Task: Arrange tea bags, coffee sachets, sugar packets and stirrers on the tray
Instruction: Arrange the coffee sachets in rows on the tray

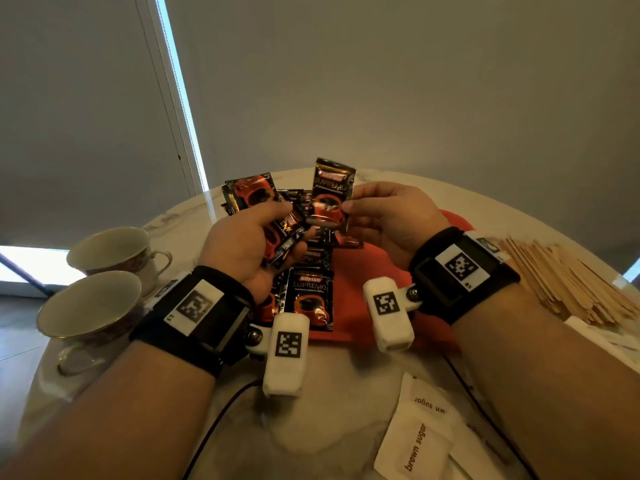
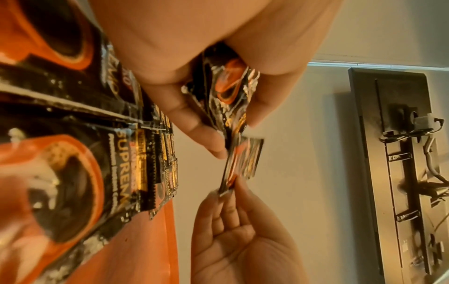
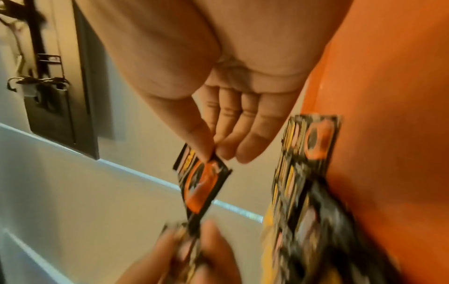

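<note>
Nearest the camera lie white sugar packets [image 1: 415, 445] printed "brown sugar", scattered on the marble table [image 1: 332, 393] at the lower right. Beyond them sits a red tray [image 1: 356, 271] with black coffee sachets [image 1: 309, 297] lying flat in a row along its left part; the nearest one reads "Kopiko Supremo".

Both hands are raised over the tray. The left hand [image 1: 249, 244] grips a small bunch of sachets [image 1: 287, 233], fingers curled round them and thumb pressed on top. The right hand [image 1: 391, 220] pinches a single sachet [image 1: 330, 199] by its edge between thumb and forefinger, holding it upright just beside the left hand's bunch. In the left wrist view that single sachet [image 2: 243, 163] stands edge-on between the two hands, and the right hand's other fingers [image 2: 226, 217] lie loosely extended. The right wrist view shows the same pinch at the sachet's corner, with the left hand a blur below.

More sachets form a loose pile [image 1: 249, 192] on the table behind the left hand, at the far edge. Two teacups [image 1: 104, 282] stand on the left side of the table, one behind the other. A heap of wooden stirrers [image 1: 561, 278] lies on the right, well apart from the tray. Each wrist wears a black band with a white camera block bearing a printed marker.
</note>
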The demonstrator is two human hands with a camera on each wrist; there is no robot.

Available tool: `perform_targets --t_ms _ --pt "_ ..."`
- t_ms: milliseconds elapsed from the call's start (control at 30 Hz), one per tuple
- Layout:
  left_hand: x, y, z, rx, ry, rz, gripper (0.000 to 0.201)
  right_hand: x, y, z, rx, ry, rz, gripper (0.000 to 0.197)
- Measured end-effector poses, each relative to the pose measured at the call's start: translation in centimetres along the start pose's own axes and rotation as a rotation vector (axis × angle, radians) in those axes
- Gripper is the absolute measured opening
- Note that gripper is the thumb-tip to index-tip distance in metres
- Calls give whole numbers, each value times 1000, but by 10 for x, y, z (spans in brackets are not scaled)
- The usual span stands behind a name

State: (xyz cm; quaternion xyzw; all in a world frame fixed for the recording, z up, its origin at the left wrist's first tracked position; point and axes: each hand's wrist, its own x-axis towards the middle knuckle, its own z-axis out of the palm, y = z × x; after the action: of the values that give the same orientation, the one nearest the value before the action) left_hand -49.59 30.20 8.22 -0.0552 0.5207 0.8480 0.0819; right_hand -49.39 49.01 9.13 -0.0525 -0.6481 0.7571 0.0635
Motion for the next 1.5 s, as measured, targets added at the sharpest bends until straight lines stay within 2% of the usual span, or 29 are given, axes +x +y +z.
perform_targets --t_ms 100,200,267,533,833,933,1033,1133,1200,1233,1300,1367,1500 --pt "0 5 -2 -76 15 -5 25 12 3 -23 -23 225 73 16" --pt "-1 6 -3 -119 3 -2 28 22 14 -39 -135 320 247 10" --pt "-1 6 -4 -133 -3 0 29 24 18 -41 -259 313 323 9" --pt "-1 7 -5 -133 -6 -10 17 34 17 -28 -530 231 369 9" --pt "2 3 -4 -74 34 -26 19 40 18 -27 -652 233 373 16" --pt "2 0 -1 -47 48 -11 10 39 18 -31 -605 205 365 24" --pt "0 -2 3 -38 19 -4 7 27 10 -28 -384 183 274 29" --pt "-1 -5 7 -24 -13 7 9 2 -2 -13 -175 -66 221 28" --pt "-2 -7 9 7 -39 11 14 -10 -4 -2 -235 -224 171 28" --pt "-2 -8 8 24 -48 14 16 -12 -4 3 -298 -254 129 25" --pt "-4 -9 7 52 -67 18 18 -13 -1 8 -354 -231 45 15" --pt "-5 -8 5 61 -102 17 19 -10 1 8 -299 -179 18 13" --pt "-3 -4 2 69 -141 19 19 -7 -1 4 -83 -159 98 7"
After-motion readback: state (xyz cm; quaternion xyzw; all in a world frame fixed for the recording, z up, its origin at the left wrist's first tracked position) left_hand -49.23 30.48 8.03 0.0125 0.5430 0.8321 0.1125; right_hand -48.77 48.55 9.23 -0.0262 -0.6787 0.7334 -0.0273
